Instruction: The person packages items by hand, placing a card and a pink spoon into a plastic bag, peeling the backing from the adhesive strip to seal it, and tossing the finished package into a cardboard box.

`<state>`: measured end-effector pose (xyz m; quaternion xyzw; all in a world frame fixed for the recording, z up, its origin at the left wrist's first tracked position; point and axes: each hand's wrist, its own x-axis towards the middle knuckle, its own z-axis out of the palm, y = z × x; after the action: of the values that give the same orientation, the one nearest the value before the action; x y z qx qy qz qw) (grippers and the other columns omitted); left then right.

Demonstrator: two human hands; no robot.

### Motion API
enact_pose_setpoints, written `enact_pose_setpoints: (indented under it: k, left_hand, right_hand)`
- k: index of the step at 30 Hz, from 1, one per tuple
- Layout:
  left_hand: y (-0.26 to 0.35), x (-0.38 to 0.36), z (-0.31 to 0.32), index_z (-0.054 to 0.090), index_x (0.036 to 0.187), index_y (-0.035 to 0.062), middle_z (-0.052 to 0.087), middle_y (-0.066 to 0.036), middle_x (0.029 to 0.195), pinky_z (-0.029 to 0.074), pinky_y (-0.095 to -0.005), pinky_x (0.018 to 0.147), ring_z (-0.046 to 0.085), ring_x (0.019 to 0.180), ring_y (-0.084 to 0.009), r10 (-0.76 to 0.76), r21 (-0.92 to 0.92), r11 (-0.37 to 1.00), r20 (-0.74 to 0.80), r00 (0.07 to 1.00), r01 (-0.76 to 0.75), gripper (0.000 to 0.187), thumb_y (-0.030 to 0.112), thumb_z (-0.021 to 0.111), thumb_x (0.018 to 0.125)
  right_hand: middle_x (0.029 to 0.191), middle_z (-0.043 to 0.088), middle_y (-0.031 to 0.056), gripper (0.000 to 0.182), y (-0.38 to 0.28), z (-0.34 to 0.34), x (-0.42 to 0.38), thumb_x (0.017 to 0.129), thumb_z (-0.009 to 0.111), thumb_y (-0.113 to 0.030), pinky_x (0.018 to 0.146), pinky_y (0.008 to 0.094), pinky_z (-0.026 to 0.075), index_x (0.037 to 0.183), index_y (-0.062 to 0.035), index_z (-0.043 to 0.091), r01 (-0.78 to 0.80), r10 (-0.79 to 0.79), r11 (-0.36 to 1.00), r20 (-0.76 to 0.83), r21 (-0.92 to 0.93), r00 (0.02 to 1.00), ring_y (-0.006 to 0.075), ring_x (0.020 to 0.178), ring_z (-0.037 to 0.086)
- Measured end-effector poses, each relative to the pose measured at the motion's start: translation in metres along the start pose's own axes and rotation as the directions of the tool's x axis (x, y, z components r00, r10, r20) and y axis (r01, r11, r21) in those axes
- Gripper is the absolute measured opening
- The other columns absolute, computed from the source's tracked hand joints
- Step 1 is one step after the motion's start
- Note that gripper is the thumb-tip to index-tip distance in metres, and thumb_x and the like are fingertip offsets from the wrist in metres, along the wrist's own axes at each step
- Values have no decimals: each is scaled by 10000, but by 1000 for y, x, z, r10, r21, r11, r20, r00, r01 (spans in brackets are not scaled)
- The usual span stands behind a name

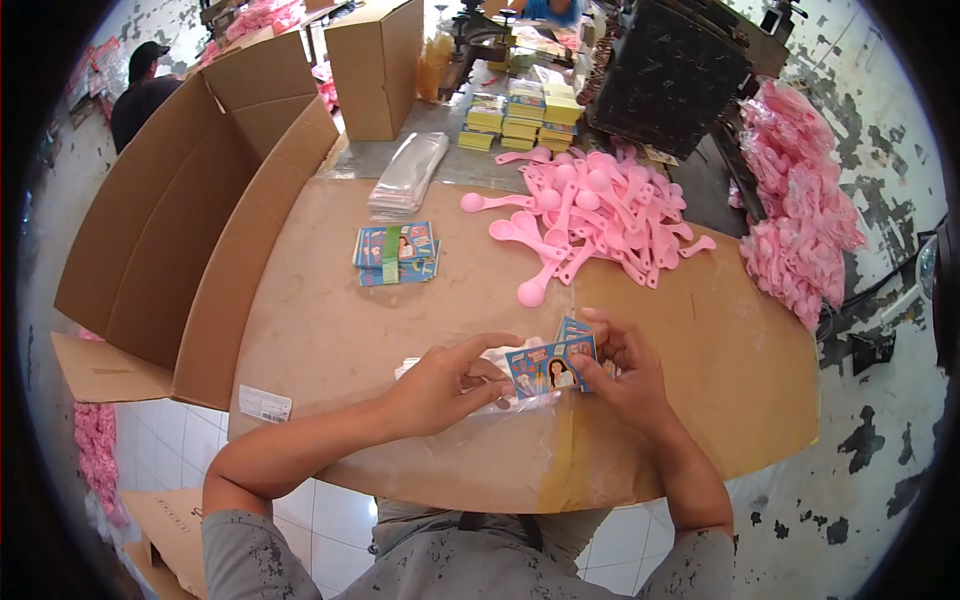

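My right hand (630,372) pinches a blue printed card (555,368) with a portrait on it, and more cards show behind its fingers. At the card's left edge is my left hand (450,383), its fingers bent around clear plastic (490,412) that lies over the cardboard. Beyond my hands, a stack of similar cards (395,252) bound with a green band rests on the cardboard. Behind it lies a pile of clear plastic bags (408,175). Pink measuring spoons (590,210) form a heap at the back centre.
An open cardboard box (170,220) stands at the left, a taller box (372,70) behind. Yellow card stacks (525,112) and a black case (668,75) are at the back. Pink bagged items (800,205) hang at the right. Another person (148,95) is far left.
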<state>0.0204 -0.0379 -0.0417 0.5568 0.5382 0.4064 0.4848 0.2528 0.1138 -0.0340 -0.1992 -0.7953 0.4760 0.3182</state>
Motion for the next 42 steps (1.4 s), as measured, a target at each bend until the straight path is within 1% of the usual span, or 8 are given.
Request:
enact_pose_setpoints:
  k: [3, 19, 25, 27, 29, 34, 37, 42]
  left_hand:
    - [-5, -1, -2, 384, 1540, 28, 780, -140, 1075, 570, -298, 883, 738, 997, -154, 9, -230, 973, -20, 1000, -14, 544, 75, 622, 1053]
    - [3, -10, -1, 414, 1539, 76, 772, -90, 1047, 540, -273, 826, 683, 936, -84, 2, -174, 985, -17, 1000, -5, 545, 83, 644, 1045]
    - [-14, -4, -8, 426, 1518, 53, 759, -93, 1084, 530, -260, 811, 662, 962, -74, 2, -202, 979, -21, 1000, -7, 510, 61, 627, 1050]
    - [-15, -2, -10, 431, 1510, 46, 756, -97, 1086, 528, -256, 809, 661, 969, -74, 3, -240, 971, -34, 999, -11, 497, 52, 621, 1051]
    - [-20, 0, -13, 434, 1507, 46, 754, -101, 1088, 527, -253, 811, 660, 976, -72, 0, -297, 955, -33, 999, -10, 491, 46, 617, 1051]
    - [-31, 3, -15, 445, 1504, 44, 750, -92, 1066, 526, -246, 815, 661, 966, -68, 4, -248, 969, -36, 999, -13, 484, 52, 616, 1051]
    - [-26, 1, -16, 458, 1498, 43, 746, -81, 1055, 527, -249, 822, 661, 964, -68, -30, -187, 982, -15, 999, 27, 476, 71, 624, 1052]
    - [-24, 1, -16, 475, 1483, 37, 742, -78, 1060, 531, -258, 824, 658, 966, -69, -36, -166, 986, -11, 999, 34, 462, 89, 632, 1052]
  right_hand:
    - [945, 698, 27, 347, 5, 0, -1, 957, 746, -33, 663, 231, 475, 1290, -42, 648, -41, 55, 986, -87, 161, 995, 64, 767, 605]
    - [974, 717, 56, 177, -8, 25, 7, 974, 755, -124, 733, 272, 547, 1103, -17, 697, -151, 142, 987, 132, 61, 981, 111, 829, 677]
    - [1196, 672, 115, 270, 18, -5, 51, 1033, 639, -259, 1029, 380, 469, 1188, -46, 701, 309, -230, 938, 388, -154, 892, 221, 1195, 599]
    - [1280, 655, 132, 315, 27, -33, 87, 1042, 591, -245, 1075, 402, 444, 1273, -44, 665, 46, -46, 980, 5, -192, 999, 271, 1222, 600]
    - [1365, 625, 164, 371, 56, -74, 128, 1047, 554, -234, 1141, 420, 398, 1356, -41, 622, 125, -215, 869, -138, -478, 967, 321, 1289, 572]
    - [1446, 576, 195, 456, 121, -118, 191, 1042, 577, -277, 1181, 414, 362, 1413, -12, 590, 159, -296, 795, -146, -586, 944, 338, 1387, 509]
    - [1433, 581, 192, 458, 123, -104, 198, 1039, 591, -293, 1176, 418, 362, 1412, -26, 598, 69, -126, 866, -82, -496, 989, 347, 1387, 496]
    - [1319, 606, 183, 366, 98, -55, 160, 953, 677, -249, 1100, 460, 424, 1262, -54, 664, 208, -318, 741, -61, -639, 946, 373, 1280, 541]
